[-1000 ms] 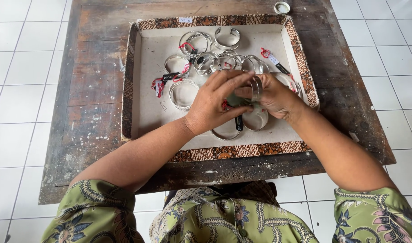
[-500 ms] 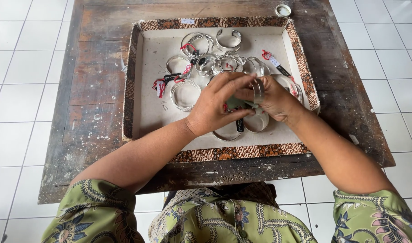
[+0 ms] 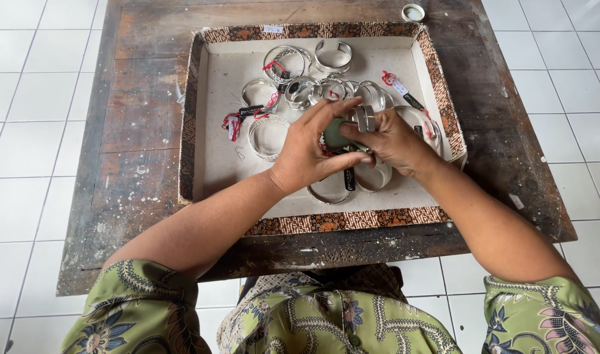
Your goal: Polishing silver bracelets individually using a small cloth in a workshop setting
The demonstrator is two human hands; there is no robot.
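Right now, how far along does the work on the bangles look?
Nothing shows any bangle as finished. In hand: the left hand presses a small dark green pad against a silver cuff bangle held by the right hand. Left: about ten tagged silver bangles lie in the patterned-rim white tray.

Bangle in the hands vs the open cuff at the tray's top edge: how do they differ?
The held bangle is lifted above the tray, pinched between left hand and right hand; the open cuff lies flat, untouched. The held bangle is partly hidden by fingers; the cuff's gap shows plainly. Both are silver-coloured.
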